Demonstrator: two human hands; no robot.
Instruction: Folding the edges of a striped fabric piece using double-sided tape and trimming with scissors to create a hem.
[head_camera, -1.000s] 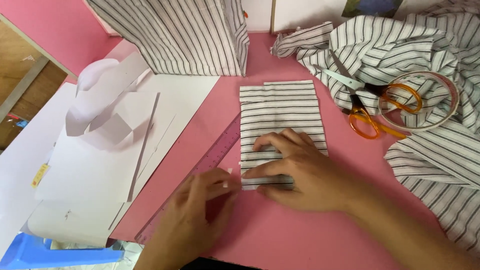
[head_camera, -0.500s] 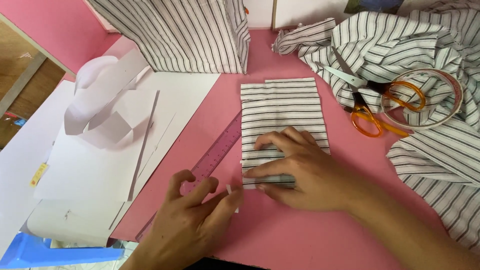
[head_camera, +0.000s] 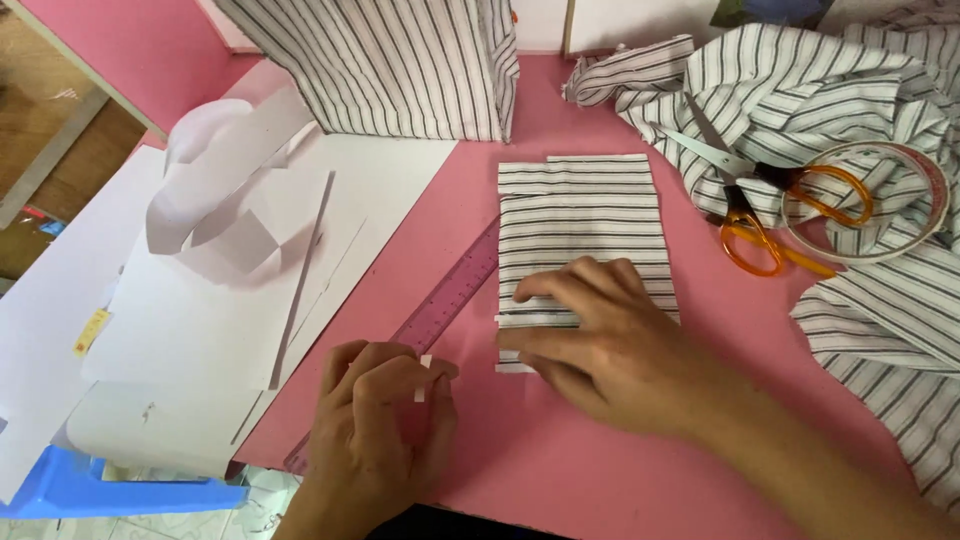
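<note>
While the right hand (head_camera: 610, 345) lies flat with spread fingers on the near end of a striped fabric rectangle (head_camera: 585, 215), pressing it to the pink table (head_camera: 560, 460), the left hand (head_camera: 385, 420) sits just to its left, thumb and fingertips pinched narrowly on a small white strip (head_camera: 424, 376) that stands up between them. Under the right fingertips a thin white band (head_camera: 535, 319) runs across the cloth, touching them. A translucent pink ruler (head_camera: 450, 300) lies slanted between the two hands, its near end passing beneath the left hand, its far end beside the cloth's left edge. Left of the pinch, white paper sheets (head_camera: 200, 330) overlap and reach past the table's edge over a blue stool (head_camera: 60, 485); a curled cut-out of white paper (head_camera: 220, 190) rests on them. Beyond both hands stands a box covered in striped cloth (head_camera: 390, 65), its near edge well apart from the rectangle, with bare pink surface between. Right of the pressing hand, bare table separates it from orange-handled scissors (head_camera: 770, 210), which lie on loose striped fabric (head_camera: 850, 110) beside a roll of clear tape (head_camera: 880, 200). Nearest the body, in front of both hands, the pink surface is open up to the table's near edge
</note>
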